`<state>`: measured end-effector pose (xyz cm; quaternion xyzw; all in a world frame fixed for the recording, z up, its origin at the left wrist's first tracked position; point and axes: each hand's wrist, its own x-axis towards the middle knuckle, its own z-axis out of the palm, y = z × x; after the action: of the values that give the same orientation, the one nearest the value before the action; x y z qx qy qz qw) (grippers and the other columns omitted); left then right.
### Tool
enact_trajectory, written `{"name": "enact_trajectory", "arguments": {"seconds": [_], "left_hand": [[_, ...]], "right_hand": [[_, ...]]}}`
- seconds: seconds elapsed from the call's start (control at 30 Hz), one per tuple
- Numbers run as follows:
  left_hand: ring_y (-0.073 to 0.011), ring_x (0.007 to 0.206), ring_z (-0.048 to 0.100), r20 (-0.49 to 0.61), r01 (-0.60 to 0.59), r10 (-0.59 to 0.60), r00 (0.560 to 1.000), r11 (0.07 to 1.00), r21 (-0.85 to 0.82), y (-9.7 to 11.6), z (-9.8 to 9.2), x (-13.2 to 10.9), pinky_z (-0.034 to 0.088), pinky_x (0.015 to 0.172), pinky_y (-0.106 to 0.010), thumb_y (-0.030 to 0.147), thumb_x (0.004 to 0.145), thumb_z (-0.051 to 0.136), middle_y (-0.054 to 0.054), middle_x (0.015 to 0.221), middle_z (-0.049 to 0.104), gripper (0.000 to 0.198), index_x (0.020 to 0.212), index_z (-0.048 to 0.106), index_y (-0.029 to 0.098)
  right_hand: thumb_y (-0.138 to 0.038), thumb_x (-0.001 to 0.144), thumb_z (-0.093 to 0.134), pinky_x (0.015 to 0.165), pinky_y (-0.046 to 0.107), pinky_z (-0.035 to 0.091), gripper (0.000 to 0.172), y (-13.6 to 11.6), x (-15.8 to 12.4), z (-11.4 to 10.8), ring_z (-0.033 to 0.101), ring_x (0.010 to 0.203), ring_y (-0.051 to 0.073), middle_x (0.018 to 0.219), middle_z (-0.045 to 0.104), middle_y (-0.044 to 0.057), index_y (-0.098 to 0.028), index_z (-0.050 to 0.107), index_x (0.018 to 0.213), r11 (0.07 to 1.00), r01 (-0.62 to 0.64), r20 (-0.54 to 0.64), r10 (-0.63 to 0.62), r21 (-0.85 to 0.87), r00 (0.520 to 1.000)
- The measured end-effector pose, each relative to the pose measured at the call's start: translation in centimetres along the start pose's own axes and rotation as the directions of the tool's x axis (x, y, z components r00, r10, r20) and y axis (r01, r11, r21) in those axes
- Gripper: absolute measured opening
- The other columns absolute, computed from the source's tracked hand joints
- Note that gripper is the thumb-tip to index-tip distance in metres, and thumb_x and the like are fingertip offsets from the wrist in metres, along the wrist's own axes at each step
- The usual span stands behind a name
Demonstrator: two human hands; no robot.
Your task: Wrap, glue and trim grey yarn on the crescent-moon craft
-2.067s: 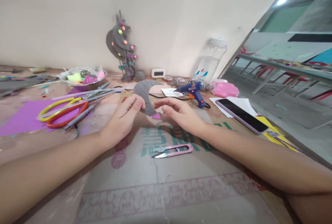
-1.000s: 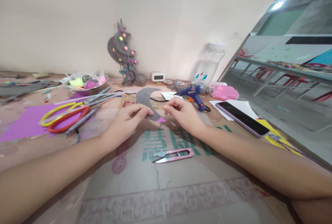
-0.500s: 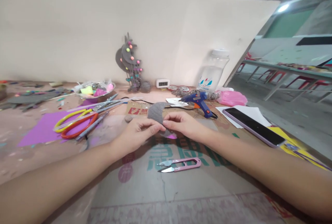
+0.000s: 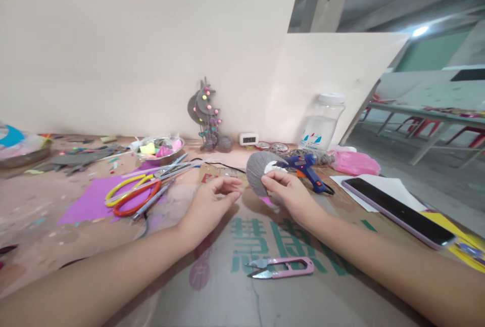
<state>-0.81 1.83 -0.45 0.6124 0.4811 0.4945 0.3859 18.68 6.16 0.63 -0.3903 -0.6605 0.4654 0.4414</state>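
Pinched in my right hand [image 4: 286, 193] is a grey yarn-wrapped crescent [image 4: 259, 171], held up over the cardboard [image 4: 212, 296]. My left hand [image 4: 215, 205] is apart from it, just to its left, with fingers curved and thumb and fingertips separated; nothing shows between them. Pink-handled thread snips [image 4: 282, 268] lie on the cardboard in front of both hands. Behind the crescent rests a blue glue gun [image 4: 308, 171]. A small pink piece [image 4: 267, 200] shows just under the crescent.
Left are scissors with yellow and red handles [image 4: 132, 195], purple paper [image 4: 83, 200] and a bowl [image 4: 157, 147] of bits. A decorated grey moon ornament [image 4: 206, 109], a white timer [image 4: 249, 139] and a bottle [image 4: 322, 122] stand behind. A phone [image 4: 397, 211] lies on the right.
My left hand has let go of the crescent and drawn away from it. My right hand holds it alone, turned to show its broad side. The view has tilted up and shifted left.
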Motion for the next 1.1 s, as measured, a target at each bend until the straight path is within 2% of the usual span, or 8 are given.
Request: {"name": "enact_trajectory", "arguments": {"seconds": [0.27, 0.37, 0.47, 0.57, 0.7, 0.83, 0.9, 1.1], "left_hand": [[-0.0169, 0.082, 0.061, -0.042, -0.014, 0.017, 0.999, 0.998, 0.067, 0.9, 0.0, -0.4, 0.046, 0.072, -0.027, 0.025, 0.076, 0.06, -0.003, 0.086, 0.065, 0.024, 0.098, 0.065, 0.017], [-0.013, 0.069, 0.058, -0.046, 0.016, -0.013, 0.999, 0.996, 0.082, 0.8, 0.0, -0.3, 0.045, 0.064, -0.024, 0.026, 0.076, 0.061, 0.0, 0.081, 0.061, 0.024, 0.099, 0.063, 0.018], [-0.0105, 0.059, 0.052, -0.04, 0.007, -0.002, 0.999, 0.992, 0.129, 0.5, -0.1, -0.2, 0.043, 0.058, -0.023, 0.026, 0.078, 0.059, 0.002, 0.076, 0.058, 0.023, 0.1, 0.061, 0.019], [-0.0143, 0.074, 0.057, -0.013, -0.095, 0.097, 0.995, 0.991, 0.096, 0.3, -0.2, -0.2, 0.046, 0.067, -0.025, 0.027, 0.085, 0.052, 0.001, 0.077, 0.058, 0.029, 0.113, 0.054, 0.019], [-0.0159, 0.079, 0.059, 0.076, -0.182, 0.175, 0.982, 0.979, 0.097, 0.4, -0.1, -0.8, 0.047, 0.077, -0.031, 0.03, 0.093, 0.037, -0.001, 0.081, 0.06, 0.036, 0.128, 0.042, 0.022], [-0.0185, 0.112, 0.052, 0.264, -0.344, 0.271, 0.926, 0.894, 0.288, 0.8, 0.1, -1.5, 0.039, 0.098, -0.033, 0.021, 0.084, 0.053, -0.004, 0.12, 0.057, 0.044, 0.127, 0.045, 0.024], [-0.0177, 0.115, 0.05, 0.327, -0.399, 0.291, 0.899, 0.851, 0.34, 0.8, 0.2, -1.6, 0.037, 0.101, -0.032, 0.016, 0.08, 0.056, -0.004, 0.123, 0.056, 0.044, 0.123, 0.048, 0.023], [-0.0149, 0.106, 0.055, 0.29, -0.43, 0.331, 0.898, 0.8, 0.419, 0.7, 0.3, -1.5, 0.04, 0.096, -0.028, 0.018, 0.081, 0.056, -0.003, 0.112, 0.061, 0.031, 0.112, 0.053, 0.02]], "right_hand": [[-0.045, 0.075, 0.062, 0.046, 0.02, 0.028, 0.032, -0.5, -0.3, 0.3, 0.038, 0.049, 0.006, 0.059, 0.045, -0.004, -0.015, 0.053, 0.067, 0.999, -0.049, 0.008, 0.049, -0.019, 0.999], [-0.045, 0.073, 0.063, 0.045, 0.02, 0.026, 0.032, -0.8, -0.4, 0.6, 0.034, 0.046, 0.005, 0.056, 0.042, -0.005, -0.015, 0.052, 0.066, 0.998, -0.06, 0.036, 0.06, -0.018, 0.998], [-0.044, 0.072, 0.064, 0.048, 0.02, 0.029, 0.032, -0.7, -0.3, 0.9, 0.037, 0.049, 0.006, 0.056, 0.044, -0.005, -0.015, 0.052, 0.065, 0.999, -0.046, 0.064, 0.047, -0.02, 0.997], [-0.043, 0.073, 0.063, 0.048, 0.021, 0.029, 0.031, -0.6, -0.2, 1.1, 0.038, 0.049, 0.006, 0.058, 0.046, -0.004, -0.015, 0.053, 0.066, 0.998, -0.059, 0.065, 0.06, -0.015, 0.996], [-0.043, 0.072, 0.064, 0.046, 0.02, 0.026, 0.031, -0.6, -0.2, 1.2, 0.034, 0.048, 0.005, 0.056, 0.044, -0.005, -0.015, 0.053, 0.067, 0.997, -0.083, 0.09, 0.083, 0.001, 0.992], [-0.041, 0.074, 0.063, 0.044, 0.02, 0.024, 0.029, -0.9, -0.5, 1.1, 0.033, 0.047, 0.004, 0.056, 0.042, -0.006, -0.014, 0.054, 0.069, 0.997, -0.083, 0.126, 0.082, 0.004, 0.989], [-0.04, 0.075, 0.062, 0.044, 0.02, 0.024, 0.028, -1.0, -0.6, 1.0, 0.033, 0.047, 0.004, 0.056, 0.042, -0.006, -0.014, 0.055, 0.07, 0.997, -0.072, 0.13, 0.075, -0.027, 0.989], [-0.039, 0.078, 0.059, 0.045, 0.02, 0.027, 0.026, -0.9, -0.9, 1.2, 0.034, 0.046, 0.005, 0.054, 0.042, -0.007, -0.014, 0.056, 0.07, 0.998, -0.035, 0.142, 0.041, -0.046, 0.989]]}}
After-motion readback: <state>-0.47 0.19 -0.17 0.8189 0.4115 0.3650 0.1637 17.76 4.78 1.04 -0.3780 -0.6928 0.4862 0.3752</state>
